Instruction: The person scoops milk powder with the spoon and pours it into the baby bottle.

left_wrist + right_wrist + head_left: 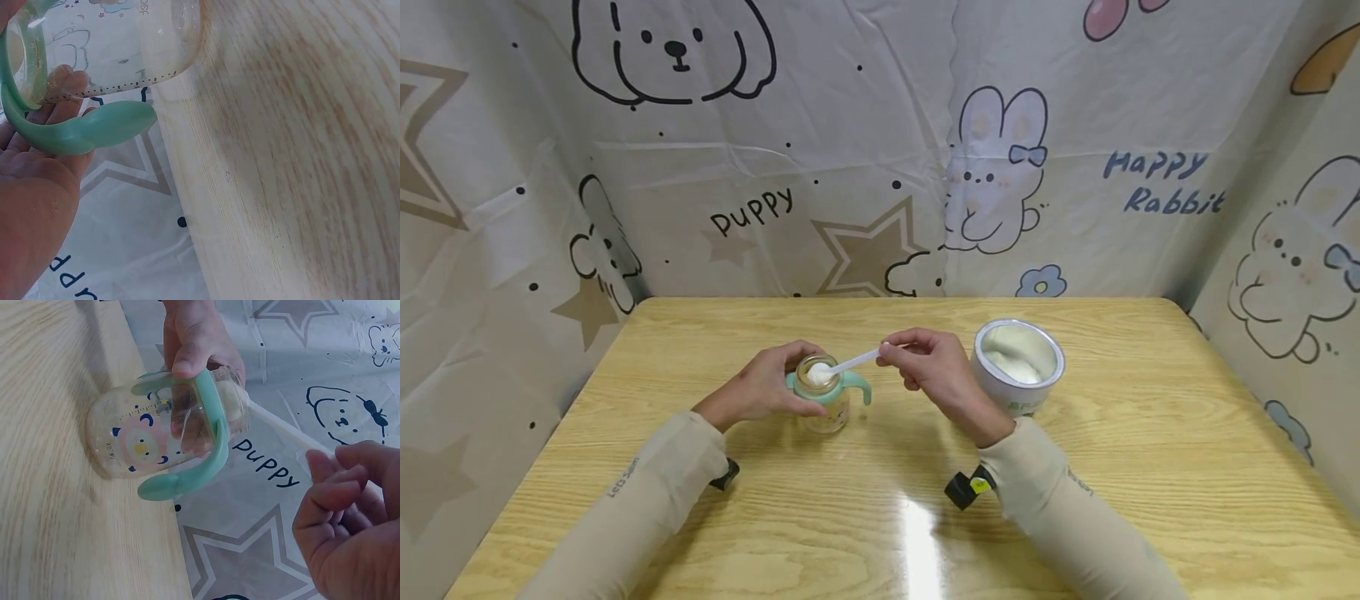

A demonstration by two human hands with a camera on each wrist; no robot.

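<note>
A clear baby bottle (137,434) with a mint-green two-handled collar (856,382) stands uncapped on the table, printed with a pink animal and a measuring scale. My left hand (772,382) grips it around the neck, thumb on the near side and fingers behind. Between thumb and fingers of my right hand (934,367) is the handle of a white scoop (856,361). The scoop's bowl, heaped with white powder (820,374), is in the bottle's mouth. Right of that hand stands an open white tub (1018,367) with pale powder inside.
The wooden table (820,533) carries the bottle and tub. A patterned cloth (850,150) with puppies, rabbits and stars hangs behind and at both sides. Black wrist cameras (961,490) sit under the sleeves.
</note>
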